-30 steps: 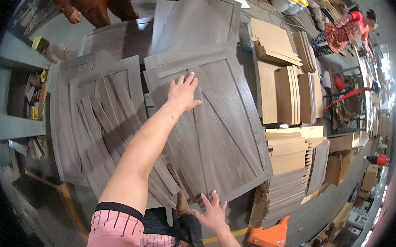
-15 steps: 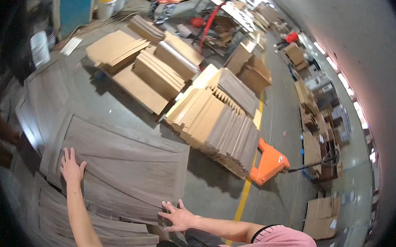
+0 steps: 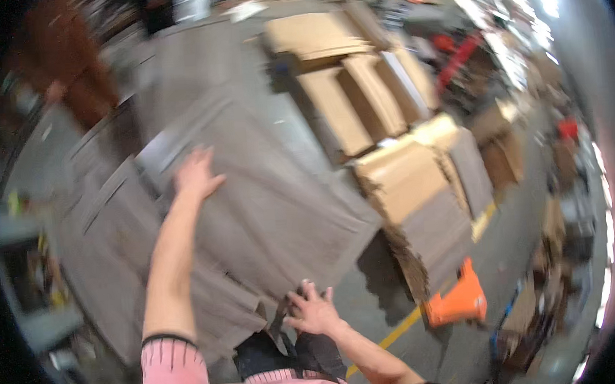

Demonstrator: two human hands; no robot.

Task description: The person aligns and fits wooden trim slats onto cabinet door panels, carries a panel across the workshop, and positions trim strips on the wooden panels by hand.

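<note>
My left hand (image 3: 198,175) lies on the upper left part of a grey-brown, wood-grain framed panel (image 3: 287,208), its thumb apart from the fingers. At the panel's near edge is my right hand (image 3: 312,311), fingers spread on or beside the rim; blur hides the exact contact. Neither hand is wrapped round anything. To the left, more panels of the same grey-brown kind (image 3: 115,241) lie next to and partly under this one. A further grey-brown panel (image 3: 195,57) lies beyond it.
Right of the panel stands a stack of tan and grey-brown boards (image 3: 422,198), beside an orange pallet jack (image 3: 461,299). Farther back are piled tan boards (image 3: 318,38). A person in brown (image 3: 63,59) stands at the upper left. A yellow floor line (image 3: 402,328) runs at the right.
My view has swung left, so the panel and stacks sit farther right. A person in brown and shelving at the left now show more. Both hands stay at the same panel.
</note>
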